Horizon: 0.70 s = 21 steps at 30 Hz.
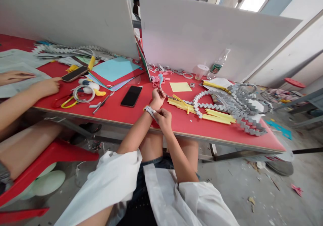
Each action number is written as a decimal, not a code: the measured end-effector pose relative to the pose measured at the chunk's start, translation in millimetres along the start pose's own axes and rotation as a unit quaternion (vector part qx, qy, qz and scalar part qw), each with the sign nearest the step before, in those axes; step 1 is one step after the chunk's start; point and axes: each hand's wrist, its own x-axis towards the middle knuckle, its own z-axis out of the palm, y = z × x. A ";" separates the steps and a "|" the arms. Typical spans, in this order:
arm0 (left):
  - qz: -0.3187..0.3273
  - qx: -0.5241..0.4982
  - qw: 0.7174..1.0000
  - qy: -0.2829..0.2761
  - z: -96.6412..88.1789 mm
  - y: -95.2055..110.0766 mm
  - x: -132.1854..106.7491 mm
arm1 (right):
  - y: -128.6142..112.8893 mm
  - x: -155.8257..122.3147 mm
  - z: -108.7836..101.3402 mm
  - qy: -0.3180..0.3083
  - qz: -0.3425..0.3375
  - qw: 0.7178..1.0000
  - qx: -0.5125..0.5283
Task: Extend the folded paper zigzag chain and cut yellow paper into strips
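My left hand (157, 99) rests near the table's front edge, its fingers curled in and nothing visible in them. Around its wrist goes a pale grey-white wristband (150, 111). With thumb and fingers pinched together, my right hand (165, 119) grips the loose end of this wristband beside the wrist. Just past the left fingers lie a pink and blue folded-paper piece (160, 79) and yellow paper strips (182, 104). A black phone (131, 96) lies left of my hands. Grey zigzag folded-paper chains (234, 101) are heaped to the right.
White boards (214, 34) stand along the back of the red table (151, 125). A plastic bottle (218, 64) and a cup (201, 72) stand before them. At left, a co-worker's hands (47, 86) rest near another phone (75, 74), tape roll (83, 93) and coloured paper (114, 69).
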 end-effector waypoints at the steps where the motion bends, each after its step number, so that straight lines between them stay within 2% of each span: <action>1: 0.000 0.004 1.000 0.001 0.1 -0.3 0.1 | -0.2 -1.0 2.0 0.016 -0.009 1.000 -0.013; 8: 0.007 0.026 1.000 -0.002 2.4 -2.0 -2.7 | -1.5 1.8 10.4 0.084 -0.037 0.992 -0.082; 10: 0.009 0.031 0.999 -0.005 2.8 -2.5 -3.9 | -1.2 4.3 9.7 0.077 -0.038 0.993 -0.082; 14: 0.010 0.030 0.999 -0.008 1.9 -3.3 -5.4 | 1.7 8.3 5.5 0.018 -0.061 0.995 -0.077; 18: 0.012 0.009 1.000 -0.008 2.2 -2.2 -6.9 | 4.2 15.7 -6.8 -0.014 -0.071 0.995 -0.071; 21: 0.012 -0.015 1.000 -0.013 5.9 2.3 -9.7 | -3.7 21.5 -26.8 0.027 -0.087 0.992 -0.083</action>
